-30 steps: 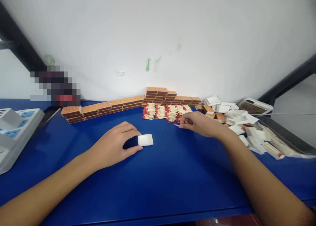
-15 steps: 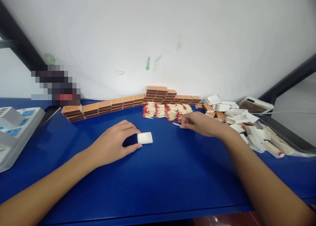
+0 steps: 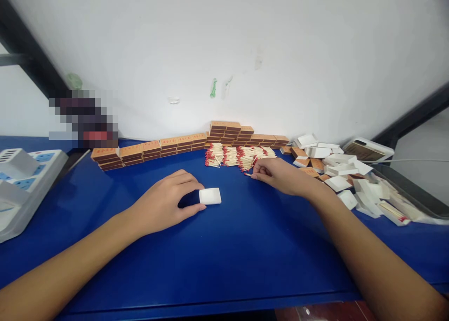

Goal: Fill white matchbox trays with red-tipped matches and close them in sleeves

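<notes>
Right fingers point(image 3: 260, 176) shifted, touching one match point(image 3: 248, 174)

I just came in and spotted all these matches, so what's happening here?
A person's left hand holds one end of a white matchbox tray on the blue table. The right hand has its fingertips at a single match, just in front of the heap of red-tipped matches. Stacked matchboxes line the wall; loose matchbox parts lie jumbled on the right.
</notes>
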Demonstrator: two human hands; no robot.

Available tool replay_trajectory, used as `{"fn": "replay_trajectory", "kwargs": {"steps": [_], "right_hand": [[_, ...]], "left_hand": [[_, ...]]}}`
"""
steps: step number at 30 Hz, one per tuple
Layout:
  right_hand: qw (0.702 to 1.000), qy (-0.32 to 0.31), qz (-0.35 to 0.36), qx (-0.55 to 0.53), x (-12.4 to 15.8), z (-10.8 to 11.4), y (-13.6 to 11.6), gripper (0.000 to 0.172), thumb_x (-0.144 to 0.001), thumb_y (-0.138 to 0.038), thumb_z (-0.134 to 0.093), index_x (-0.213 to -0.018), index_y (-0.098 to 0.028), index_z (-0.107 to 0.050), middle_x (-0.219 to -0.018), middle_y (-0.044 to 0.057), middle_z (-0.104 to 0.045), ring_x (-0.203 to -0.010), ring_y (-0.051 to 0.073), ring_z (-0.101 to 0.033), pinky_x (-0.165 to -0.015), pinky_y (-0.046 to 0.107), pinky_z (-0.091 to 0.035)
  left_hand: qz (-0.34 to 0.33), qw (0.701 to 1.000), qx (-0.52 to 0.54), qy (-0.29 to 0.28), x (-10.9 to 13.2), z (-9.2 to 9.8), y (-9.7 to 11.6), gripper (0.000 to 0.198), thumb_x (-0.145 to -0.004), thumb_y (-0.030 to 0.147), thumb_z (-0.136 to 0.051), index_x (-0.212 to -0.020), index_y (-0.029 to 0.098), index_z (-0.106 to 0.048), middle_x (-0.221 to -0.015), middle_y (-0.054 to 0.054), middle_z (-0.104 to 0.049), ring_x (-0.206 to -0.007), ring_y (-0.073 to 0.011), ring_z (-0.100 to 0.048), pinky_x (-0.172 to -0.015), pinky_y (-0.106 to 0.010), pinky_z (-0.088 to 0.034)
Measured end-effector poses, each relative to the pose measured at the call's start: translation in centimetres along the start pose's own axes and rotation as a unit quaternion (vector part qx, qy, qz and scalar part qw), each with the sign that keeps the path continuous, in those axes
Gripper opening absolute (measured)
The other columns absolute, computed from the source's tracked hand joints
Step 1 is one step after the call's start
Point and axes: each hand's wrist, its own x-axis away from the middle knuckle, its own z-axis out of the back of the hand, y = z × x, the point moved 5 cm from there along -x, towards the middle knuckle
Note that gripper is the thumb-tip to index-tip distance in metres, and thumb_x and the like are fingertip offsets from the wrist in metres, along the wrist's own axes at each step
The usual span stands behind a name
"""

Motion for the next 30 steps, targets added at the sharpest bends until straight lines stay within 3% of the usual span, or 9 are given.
{"fn": "replay_trajectory", "kwargs": {"steps": [4,9,12,16,20,23,27,30], "right_hand": [[1.0,0.013,0.027,0.008,0.4,-0.4,-2.3,0.023,-0.105,-0.036,-0.056,-0.09,-0.021,-0.065,-0.085,0.006,-0.068,-0.074,0.02,-0.058,-0.069,0.033,-0.041],[0.992,0.013,0.12,-0.04,1.8,-2.1,-7.8,0.018,-0.11,-0.035,-0.058,-0.1,-0.022,-0.066,-0.095,0.004,-0.07,-0.08,0.019,-0.061,-0.071,0.031,-0.043],[0.989,0.0,0.147,0.016,2.4,-3.8,-10.2,0.011,-0.111,-0.027,-0.058,-0.104,-0.02,-0.065,-0.107,0.006,-0.072,-0.081,0.018,-0.063,-0.072,0.031,-0.042],[0.985,-0.01,0.146,0.088,2.7,-4.5,-11.3,0.01,-0.111,-0.025,-0.059,-0.108,-0.018,-0.066,-0.112,0.009,-0.072,-0.079,0.018,-0.064,-0.069,0.032,-0.04],[0.989,0.039,0.133,0.052,2.2,-1.8,-8.7,0.013,-0.109,-0.032,-0.063,-0.103,-0.021,-0.07,-0.102,0.006,-0.075,-0.083,0.02,-0.065,-0.073,0.032,-0.042],[0.99,0.097,0.035,0.095,1.4,1.0,-3.9,0.015,-0.104,-0.028,-0.064,-0.093,-0.02,-0.071,-0.091,0.007,-0.075,-0.081,0.022,-0.065,-0.07,0.033,-0.041],[0.991,0.045,-0.05,0.112,0.6,2.3,1.5,0.013,-0.095,-0.026,-0.065,-0.086,-0.021,-0.073,-0.078,0.005,-0.073,-0.071,0.021,-0.063,-0.064,0.033,-0.039],[0.993,0.021,-0.063,0.101,0.3,2.1,3.1,0.012,-0.091,-0.024,-0.064,-0.086,-0.021,-0.075,-0.075,0.004,-0.073,-0.068,0.02,-0.063,-0.063,0.033,-0.039]], "left_hand": [[-0.002,1.0,-0.005,0.003,-0.1,-0.2,0.2,0.029,-0.103,0.041,-0.073,-0.126,0.023,-0.078,-0.119,-0.009,-0.077,-0.116,-0.0284,-0.07,-0.098,-0.044,-0.06],[-0.018,0.999,-0.024,0.012,-0.2,-0.5,1.0,0.029,-0.104,0.038,-0.073,-0.128,0.022,-0.075,-0.116,-0.009,-0.077,-0.112,-0.0284,-0.069,-0.097,-0.044,-0.059],[-0.035,0.999,-0.025,0.017,-0.3,-0.5,1.6,0.027,-0.104,0.036,-0.073,-0.124,0.018,-0.075,-0.113,-0.01,-0.078,-0.108,-0.0282,-0.069,-0.095,-0.044,-0.059],[-0.044,0.998,-0.027,0.022,-0.4,-0.4,2.0,0.026,-0.103,0.034,-0.073,-0.121,0.015,-0.075,-0.11,-0.01,-0.078,-0.106,-0.0277,-0.069,-0.093,-0.044,-0.06],[-0.029,0.999,-0.018,0.011,-0.2,-0.5,1.5,0.028,-0.104,0.036,-0.073,-0.125,0.017,-0.076,-0.111,-0.009,-0.077,-0.107,-0.0278,-0.07,-0.093,-0.044,-0.06],[-0.019,1.0,-0.014,0.008,0.0,-0.4,1.0,0.028,-0.104,0.036,-0.073,-0.126,0.019,-0.076,-0.111,-0.008,-0.077,-0.108,-0.0276,-0.07,-0.093,-0.043,-0.059],[-0.02,1.0,-0.015,0.011,0.2,-0.1,0.8,0.027,-0.104,0.036,-0.073,-0.125,0.019,-0.076,-0.111,-0.008,-0.078,-0.108,-0.0274,-0.07,-0.093,-0.042,-0.059],[-0.026,0.999,-0.019,0.013,0.2,0.0,1.0,0.027,-0.104,0.035,-0.073,-0.125,0.018,-0.076,-0.11,-0.008,-0.078,-0.108,-0.027,-0.07,-0.093,-0.042,-0.059]]}}
